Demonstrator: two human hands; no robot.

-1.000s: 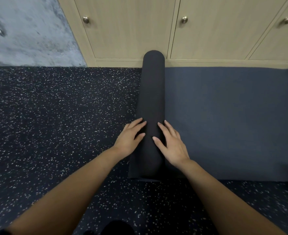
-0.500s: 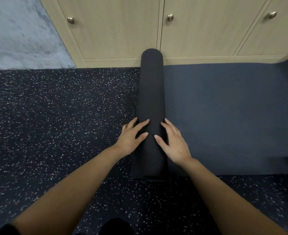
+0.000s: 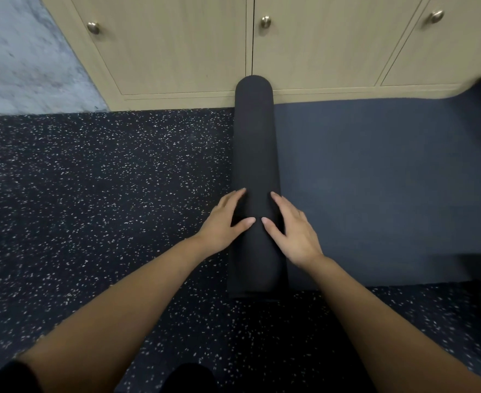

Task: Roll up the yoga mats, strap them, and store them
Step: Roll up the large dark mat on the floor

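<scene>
Palms down and fingers straight, the left hand [image 3: 221, 226] and right hand [image 3: 293, 232] press on either flank of the dark grey rolled foam yoga mat [image 3: 254, 154], thumbs nearly meeting on top. The roll runs between them, its far end by the pale wooden cabinet doors [image 3: 177, 46]. Right of the right hand, the mat's unrolled blue-grey part [image 3: 375, 180] lies flat on the speckled black rubber floor [image 3: 91, 180], which also spreads left of the left hand.

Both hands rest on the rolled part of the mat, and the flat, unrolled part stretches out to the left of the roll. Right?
Not quite: the head view shows the flat part lying to the right of the roll. The left hand and the right hand do both rest on the roll.
</scene>
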